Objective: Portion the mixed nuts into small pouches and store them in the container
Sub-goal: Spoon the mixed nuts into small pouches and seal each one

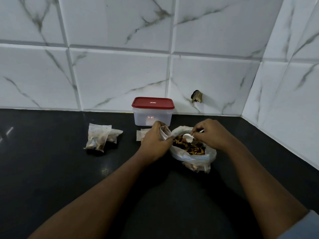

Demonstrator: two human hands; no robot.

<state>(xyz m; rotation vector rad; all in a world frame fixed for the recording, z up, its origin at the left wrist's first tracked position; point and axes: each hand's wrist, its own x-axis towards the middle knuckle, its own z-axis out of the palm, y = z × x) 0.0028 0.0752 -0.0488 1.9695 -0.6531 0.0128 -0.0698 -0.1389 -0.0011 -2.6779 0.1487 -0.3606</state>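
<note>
A large clear plastic bag point(193, 156) of mixed nuts point(191, 147) stands open on the black counter. My left hand point(153, 142) grips a small clear pouch point(164, 132) at the bag's left rim. My right hand point(210, 133) pinches the handle of a white spoon point(188, 137) whose bowl rests over the nuts. Two filled pouches point(99, 138) lie on the counter to the left. A translucent container point(152, 112) with its red lid on stands behind my hands, against the wall.
Several flat empty pouches point(141, 135) lie just left of my left hand. The black counter point(51, 169) meets a marble-tiled wall at the back and right. A dark capped pipe stub point(196, 96) sticks out of the wall.
</note>
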